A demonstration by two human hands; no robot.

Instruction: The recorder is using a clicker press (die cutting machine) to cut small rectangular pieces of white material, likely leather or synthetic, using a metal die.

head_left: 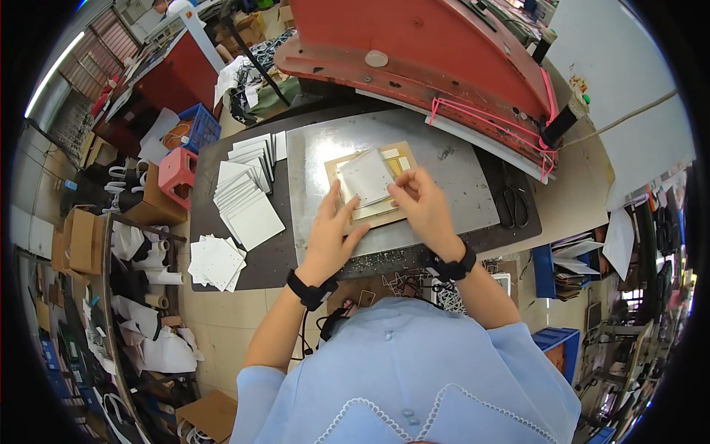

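Because the white sheet (366, 177) lies loose-looking on the board (384, 220), the left hand (329, 233), fingers spread, seems to steady its near-left side; the right hand (425, 207) curls at its right edge, pinching or not, I cannot tell. Stacked cards (255, 220) sit left on the table (277, 263), presumably for easy reach.

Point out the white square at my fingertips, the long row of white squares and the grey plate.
White square (366, 179): head view, middle of its upper face.
Row of white squares (257, 222): head view, nearest square's face.
Grey plate (464, 191): head view, bare right part.
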